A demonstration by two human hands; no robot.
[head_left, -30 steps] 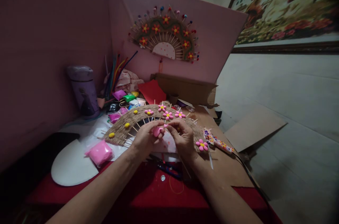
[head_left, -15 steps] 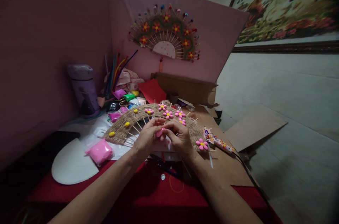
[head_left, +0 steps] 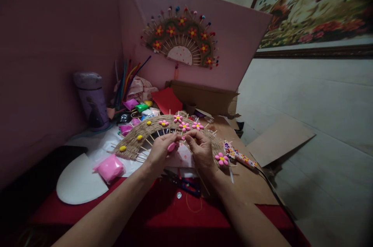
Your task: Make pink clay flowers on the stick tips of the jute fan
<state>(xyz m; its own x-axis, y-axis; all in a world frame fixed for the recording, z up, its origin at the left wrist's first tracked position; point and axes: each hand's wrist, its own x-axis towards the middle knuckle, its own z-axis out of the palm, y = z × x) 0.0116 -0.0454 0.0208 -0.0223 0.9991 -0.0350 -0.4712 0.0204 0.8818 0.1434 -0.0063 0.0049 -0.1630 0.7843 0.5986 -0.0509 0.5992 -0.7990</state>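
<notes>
Nearest, blue-handled scissors [head_left: 192,189] lie on the red-covered worktop [head_left: 163,216]. Above them, my left hand [head_left: 161,149] keeps a soft pink clay lump [head_left: 171,147] in curled fingers; my right hand [head_left: 199,148] pinches a small pink clay piece [head_left: 183,137]. Just beyond spreads the half-round fan of brown twine [head_left: 156,124], long axis left to right, its petal-less yellow clay dots [head_left: 139,137] nearer my left hand. Half a second ago both hands' fingers met at the lump; now my right's are off it. Farther, an orange-flowered fan [head_left: 171,37] hangs.
</notes>
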